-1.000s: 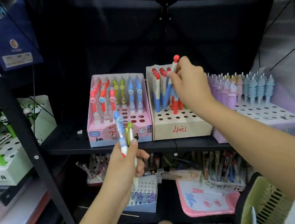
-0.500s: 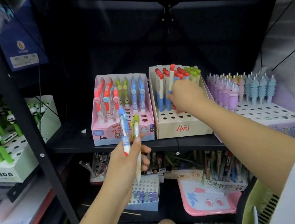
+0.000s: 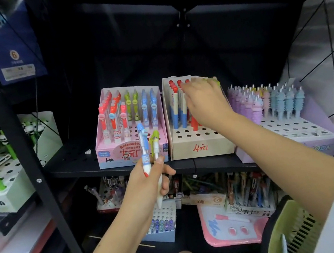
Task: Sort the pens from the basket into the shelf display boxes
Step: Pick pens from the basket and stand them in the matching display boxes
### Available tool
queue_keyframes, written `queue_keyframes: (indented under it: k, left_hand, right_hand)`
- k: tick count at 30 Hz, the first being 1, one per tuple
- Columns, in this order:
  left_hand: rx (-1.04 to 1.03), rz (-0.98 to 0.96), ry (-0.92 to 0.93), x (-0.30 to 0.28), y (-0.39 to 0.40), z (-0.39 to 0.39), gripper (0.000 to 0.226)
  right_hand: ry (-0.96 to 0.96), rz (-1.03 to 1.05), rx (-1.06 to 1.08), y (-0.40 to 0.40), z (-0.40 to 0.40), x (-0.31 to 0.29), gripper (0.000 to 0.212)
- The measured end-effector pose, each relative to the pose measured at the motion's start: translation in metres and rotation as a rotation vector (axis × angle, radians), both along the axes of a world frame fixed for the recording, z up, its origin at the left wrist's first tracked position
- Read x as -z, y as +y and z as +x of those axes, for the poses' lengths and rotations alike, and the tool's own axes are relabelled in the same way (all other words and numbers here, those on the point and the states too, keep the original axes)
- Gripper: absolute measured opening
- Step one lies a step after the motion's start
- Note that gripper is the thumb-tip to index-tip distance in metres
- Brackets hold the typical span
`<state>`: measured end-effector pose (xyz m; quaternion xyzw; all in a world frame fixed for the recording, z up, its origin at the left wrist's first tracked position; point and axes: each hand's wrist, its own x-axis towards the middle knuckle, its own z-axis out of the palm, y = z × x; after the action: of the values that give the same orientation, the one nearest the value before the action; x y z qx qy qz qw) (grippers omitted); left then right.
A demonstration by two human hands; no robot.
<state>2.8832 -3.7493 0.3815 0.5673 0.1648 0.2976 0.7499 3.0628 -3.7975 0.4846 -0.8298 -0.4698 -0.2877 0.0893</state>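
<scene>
My left hand [image 3: 147, 187] grips two pens upright in front of the pink display box [image 3: 111, 155]: a blue-capped pen [image 3: 144, 150] and a green-capped pen [image 3: 155, 143]. The pink box holds red, green and blue pens in its back rows. My right hand [image 3: 206, 102] hovers over the beige display box [image 3: 200, 145] marked with a red price, fingers stretched out over the tops of the red-capped and green-capped pens standing there. It hides part of those pens. The green basket [image 3: 289, 231] sits at the lower right, by my right sleeve.
A purple box [image 3: 294, 127] of pastel pens stands right of the beige box. A green-and-white panda pen box [image 3: 7, 197] is on the left shelf behind a black upright post [image 3: 22, 150]. The lower shelf holds more pen boxes and a pink board [image 3: 229, 226].
My right hand set a red-capped pen down into the beige box, let it go, and now spreads its fingers over the pen tops. My left hand stayed put with its two pens.
</scene>
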Motion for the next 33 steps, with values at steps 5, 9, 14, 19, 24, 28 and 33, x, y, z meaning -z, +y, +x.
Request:
queue_keyframes:
  k: [5, 9, 14, 19, 24, 28, 33]
  left_hand:
    - [0.01, 0.009, -0.005, -0.003, -0.003, 0.001, 0.016]
    - [0.011, 0.02, -0.01, -0.004, -0.005, 0.004, 0.015]
    - [0.016, 0.046, -0.034, -0.002, -0.011, 0.011, 0.016]
    - [0.058, -0.026, -0.003, -0.002, -0.014, 0.018, 0.013]
    - [0.007, 0.01, 0.106, 0.002, -0.013, 0.021, 0.012]
    - [0.022, 0.013, 0.1, 0.003, -0.014, 0.025, 0.013]
    - [0.027, 0.002, 0.09, 0.005, -0.013, 0.029, 0.014]
  right_hand:
    - [0.036, 0.095, -0.067, -0.005, -0.003, 0.005, 0.044]
    - [0.284, 0.298, -0.343, -0.018, -0.037, 0.014, 0.024]
    - [0.983, 0.073, -0.43, -0.033, -0.062, 0.029, 0.016]
    - [1.099, 0.404, -0.324, -0.042, -0.039, 0.018, 0.018]
    - [0.702, 0.748, -0.144, -0.055, 0.019, -0.006, 0.017]
    - [0.655, 0.615, -0.082, -0.052, 0.041, 0.001, 0.014]
    - [0.987, 0.661, -0.165, -0.039, 0.043, 0.007, 0.009]
